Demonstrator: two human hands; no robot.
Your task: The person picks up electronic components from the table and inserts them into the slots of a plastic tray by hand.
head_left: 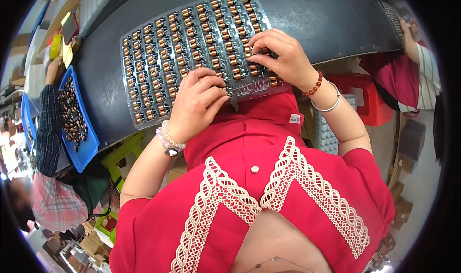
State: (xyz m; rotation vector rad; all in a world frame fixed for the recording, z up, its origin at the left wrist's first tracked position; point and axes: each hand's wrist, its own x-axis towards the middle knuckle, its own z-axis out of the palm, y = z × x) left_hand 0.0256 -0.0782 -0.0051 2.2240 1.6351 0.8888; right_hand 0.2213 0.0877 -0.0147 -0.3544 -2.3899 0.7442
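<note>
A clear plastic tray (165,35) lies tilted on the dark table, its near edge by my lap. Rows of small copper-wound coils (186,12) with black ends fill its pockets. Over the tray's right part, my right hand (283,54) has thumb and fingers closed around one coil, which the fingertips partly hide. My left hand (199,96) bends over the near edge, with fingers and thumb drawn together beside the lower coils. What its fingertips hold, if anything, is hidden.
A blue bin (89,143) of loose coils stands at the left, beside another person's sleeved arm (47,129). The dark table (331,23) reaches right toward another person's hand (408,30). A red stool (367,98) and stacked trays (329,129) are below the right edge.
</note>
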